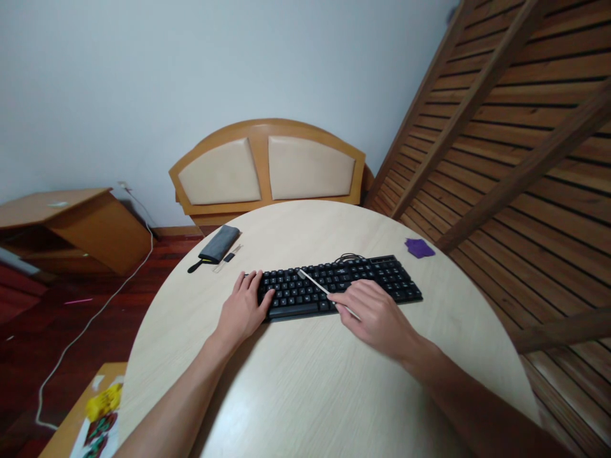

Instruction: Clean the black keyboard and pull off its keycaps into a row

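A black keyboard [305,296] lies flat on the round table [305,369]. My left hand [243,308] grips its left end, fingers along the far left corner and thumb over the near keys. In my right hand [375,315] is a thin white toothbrush [315,281], pinched by its handle. The dark-bristled head of the brush points away to the left and rests on or just above the upper middle keys; contact cannot be made out. The keyboard's coiled cable [350,257] sits behind its far edge.
A grey pouch [219,244] and a small black-and-clear item [230,257] lie at the table's back left. A purple cloth [420,248] is at the back right. Behind stands a wooden headboard [264,162]; a slatted wooden screen [515,140] rises on the right.
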